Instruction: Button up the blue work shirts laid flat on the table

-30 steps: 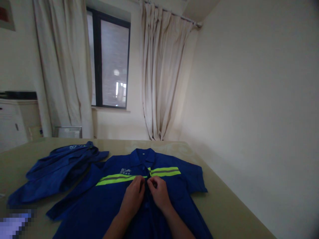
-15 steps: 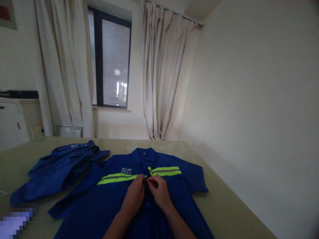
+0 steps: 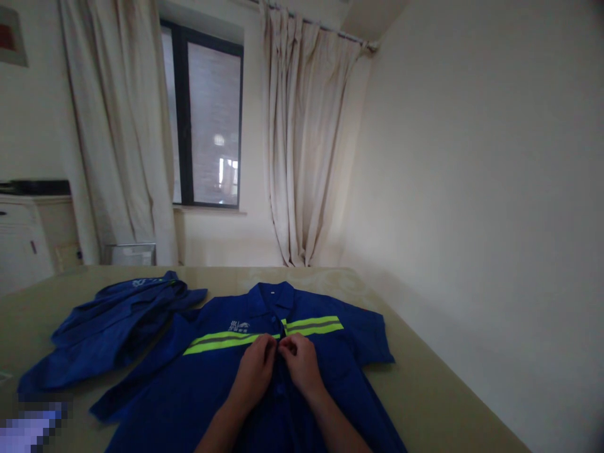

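Note:
A blue short-sleeved shirt [image 3: 189, 390] with yellow-green and grey stripes lies spread on the table [image 3: 438, 390], its collar toward the far edge. My left hand [image 3: 257, 368] pinches the front edge of the shirt just below the stripe. Close beside it, my right hand [image 3: 301, 363] has its fingers pinched on the same front opening. The fingertips nearly meet at the middle of the chest. Whatever small part of the placket lies between them is hidden by the fingers.
A second blue garment [image 3: 113, 324] lies crumpled at the left of the table. At the lower left is a pixelated bluish object [image 3: 31, 428]. Behind the table are curtains [image 3: 302, 138], a window [image 3: 214, 126] and a white cabinet [image 3: 23, 239].
The view has shifted slightly. Both hands remain at the shirt's front opening, with only a small movement of the fingers.

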A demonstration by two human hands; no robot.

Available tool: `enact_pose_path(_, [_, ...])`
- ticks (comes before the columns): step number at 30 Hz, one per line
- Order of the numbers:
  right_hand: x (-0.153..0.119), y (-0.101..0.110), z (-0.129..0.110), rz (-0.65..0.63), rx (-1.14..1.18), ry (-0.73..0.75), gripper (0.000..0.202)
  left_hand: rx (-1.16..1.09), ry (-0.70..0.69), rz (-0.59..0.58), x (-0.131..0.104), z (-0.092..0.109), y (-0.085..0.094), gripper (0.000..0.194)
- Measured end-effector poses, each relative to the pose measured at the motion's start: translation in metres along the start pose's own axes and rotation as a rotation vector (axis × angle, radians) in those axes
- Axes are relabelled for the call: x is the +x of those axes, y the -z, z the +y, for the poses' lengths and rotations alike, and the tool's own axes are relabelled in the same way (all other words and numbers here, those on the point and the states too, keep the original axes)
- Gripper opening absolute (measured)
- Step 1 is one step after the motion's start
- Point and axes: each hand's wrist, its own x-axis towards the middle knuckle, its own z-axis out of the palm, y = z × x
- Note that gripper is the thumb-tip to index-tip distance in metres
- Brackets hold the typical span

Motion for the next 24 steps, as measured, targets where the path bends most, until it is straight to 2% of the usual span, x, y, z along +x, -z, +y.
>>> enact_pose_path(3, [-0.002,0.001,-0.004,-0.007,-0.028,0.051,0.017,-0.041,0.096,-0.023,0.003,0.001,0.001,0.022])
enact_pose_path(6, [-0.002,0.003,-0.007,-0.006,-0.01,0.056,0.013,-0.094,0.15,-0.047,0.008,-0.003,0.003,0.024])
enact_pose_path(13, [0.003,0.0,0.002,0.013,0.071,-0.048,0.007,-0.066,0.093,-0.026,0.005,-0.009,0.003,0.019])
enact_pose_path(18, [0.006,-0.003,0.01,0.006,0.092,-0.109,0.008,-0.085,0.073,-0.114,0.001,-0.006,0.003,0.014])
enact_pose_path(21, [0.007,-0.005,0.012,-0.012,0.105,-0.132,0.01,0.048,0.077,-0.168,-0.001,0.0,0.006,0.014])
enact_pose_path(24, [0.01,-0.005,0.014,-0.051,0.126,-0.145,0.011,0.266,0.032,-0.17,-0.006,0.007,0.007,0.028])
